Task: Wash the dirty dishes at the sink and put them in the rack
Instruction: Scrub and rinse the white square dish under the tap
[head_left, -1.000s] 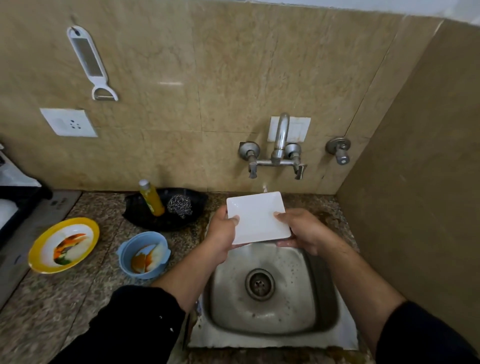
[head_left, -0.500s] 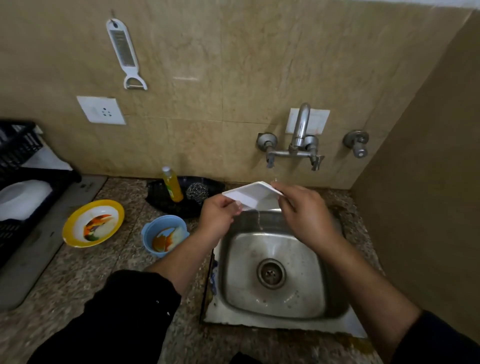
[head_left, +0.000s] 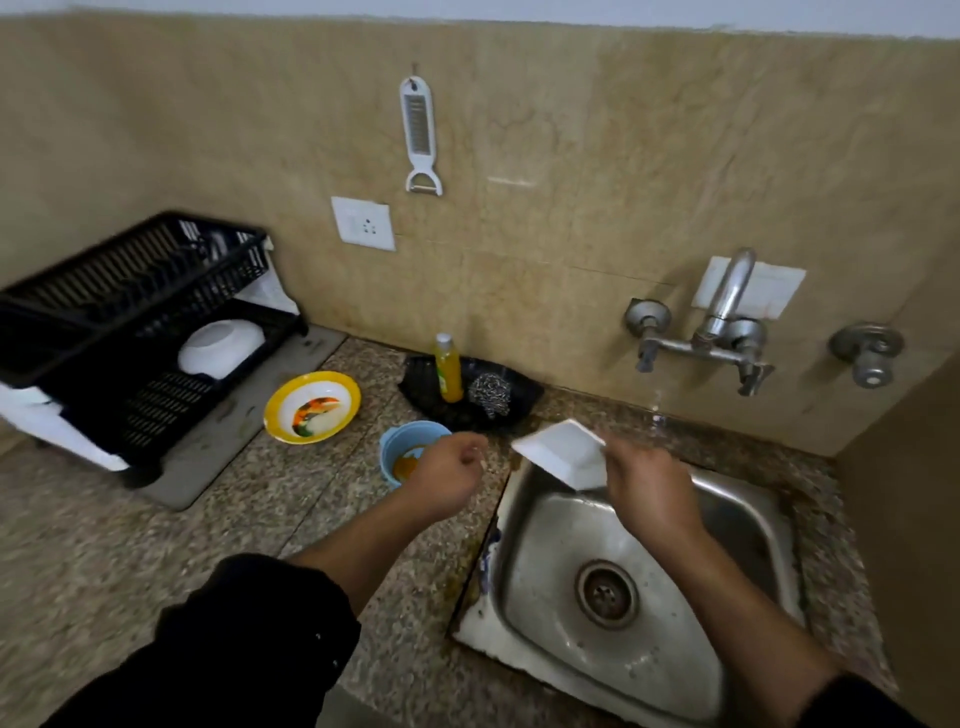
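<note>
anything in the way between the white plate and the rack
Partly. The white square plate, held by the right hand over the sink, would pass over the blue bowl and yellow plate before the rack.

no legible text, brand, number or sign appears anywhere in this view. the yellow bottle (head_left: 448, 370) standing in the black tray (head_left: 519, 397) carries a green label, but it is too small and blurred to read.
</note>
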